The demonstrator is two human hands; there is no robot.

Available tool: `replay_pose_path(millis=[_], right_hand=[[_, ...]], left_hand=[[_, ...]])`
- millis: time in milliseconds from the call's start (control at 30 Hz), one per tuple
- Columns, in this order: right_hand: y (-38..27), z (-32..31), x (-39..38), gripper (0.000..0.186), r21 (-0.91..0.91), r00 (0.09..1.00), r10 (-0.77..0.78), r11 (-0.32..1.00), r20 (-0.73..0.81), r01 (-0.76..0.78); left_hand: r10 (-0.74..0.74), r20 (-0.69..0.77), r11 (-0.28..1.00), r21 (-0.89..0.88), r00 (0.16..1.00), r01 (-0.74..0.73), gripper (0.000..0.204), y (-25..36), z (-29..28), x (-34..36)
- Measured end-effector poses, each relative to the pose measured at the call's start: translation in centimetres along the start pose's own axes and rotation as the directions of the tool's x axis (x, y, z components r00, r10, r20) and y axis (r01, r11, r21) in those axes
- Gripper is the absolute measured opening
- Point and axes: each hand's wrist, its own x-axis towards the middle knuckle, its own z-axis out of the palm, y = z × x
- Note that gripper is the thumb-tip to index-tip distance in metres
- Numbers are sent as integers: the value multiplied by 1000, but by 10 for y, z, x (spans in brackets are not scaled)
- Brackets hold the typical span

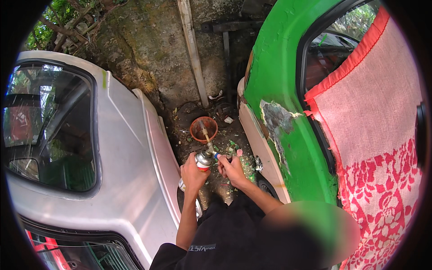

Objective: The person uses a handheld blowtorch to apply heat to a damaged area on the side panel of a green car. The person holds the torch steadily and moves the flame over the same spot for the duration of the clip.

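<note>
My left hand (193, 173) is wrapped round a gas canister (203, 161) with a white and red side and a metal top. A blowtorch head (206, 136) is fitted on the canister, its metal nozzle pointing away from me. My right hand (231, 170) is closed at the blue knob (217, 155) on the torch head, thumb and fingers pinched against it. Beyond the hands, a round terracotta-coloured bowl (192, 133) sits on the ground, and the nozzle overlaps it from this view. I cannot make out a flame.
A whitish car (123, 166) stands close on the left. On the right, a green car (270, 76) has a bare, peeled patch (277, 121), and a pink and red cloth (360, 121) hangs over it. Paint flakes litter the ground. A wooden post (192, 49) leans on the far wall.
</note>
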Motion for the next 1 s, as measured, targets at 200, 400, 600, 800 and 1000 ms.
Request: replay_pose_path(millis=[200,400,600,800,1000], right_hand=[[-17,-3,3,32,672,867,314,549,387,-498],[-28,-7,7,33,565,870,335,664,361,-490],[-17,-8,8,27,-430,930,-356,828,93,360],[-28,-4,1,29,283,986,114,948,121,-144],[-16,-9,9,32,433,974,182,874,132,-221]], left_hand=[[29,-65,999,-17,997,-30,69,7,4,0],[38,-78,997,-67,996,-44,69,9,4,7],[75,-102,995,-52,992,-80,67,6,2,7],[78,-60,997,-15,995,-80,71,9,2,8],[169,-31,986,5,985,-169,76,3,-1,13]])
